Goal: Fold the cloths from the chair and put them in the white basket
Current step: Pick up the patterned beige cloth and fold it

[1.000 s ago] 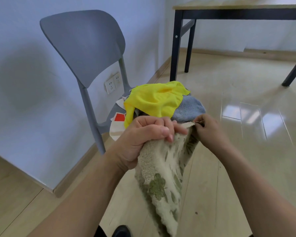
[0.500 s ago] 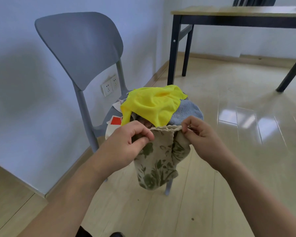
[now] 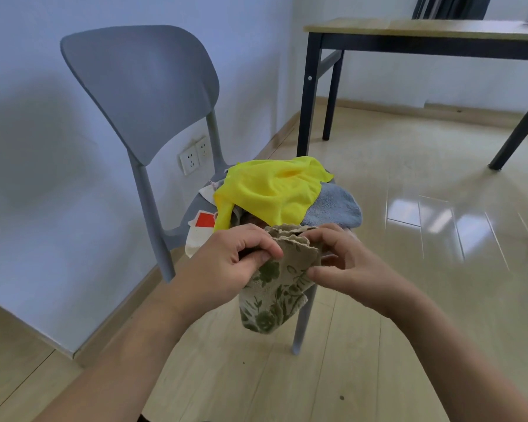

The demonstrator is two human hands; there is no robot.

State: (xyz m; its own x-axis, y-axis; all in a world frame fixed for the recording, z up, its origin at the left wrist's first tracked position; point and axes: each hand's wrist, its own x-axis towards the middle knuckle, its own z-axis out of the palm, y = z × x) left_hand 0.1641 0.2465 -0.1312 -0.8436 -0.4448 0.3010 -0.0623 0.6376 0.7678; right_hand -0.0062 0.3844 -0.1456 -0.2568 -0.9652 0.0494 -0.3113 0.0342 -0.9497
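Floral cloth (image 3: 275, 295): beige with a green leaf print, held in mid-air at lower centre of the frame, in front of the chair seat and clear of it. Its frilled upper edge is gathered between the two hands; the rest hangs below them in a folded bundle.

Left hand (image 3: 230, 266): closed on the cloth's upper left edge, thumb and fingers pinched together over the fabric.

Right hand (image 3: 345, 266): closed on the upper right edge, fingertips curled onto the frill, thumb pressed against the printed face. The hands are set close together, nearly touching across the cloth.

Grey chair (image 3: 147, 86): placed at left centre of the frame, against the pale wall, its seat just behind the hands.

Seat contents (piled, unfolded): yellow cloth (image 3: 272, 193) on top; grey-blue towel (image 3: 336, 208) beneath it to the right; white cloth with a red patch (image 3: 203, 226) at the left edge of the seat.

Wall sockets (image 3: 194, 153): seen behind the chair.

Tabletop (image 3: 424, 27): wooden, on black legs, at upper right of the frame.

Floor (image 3: 393, 330): light wood planks.
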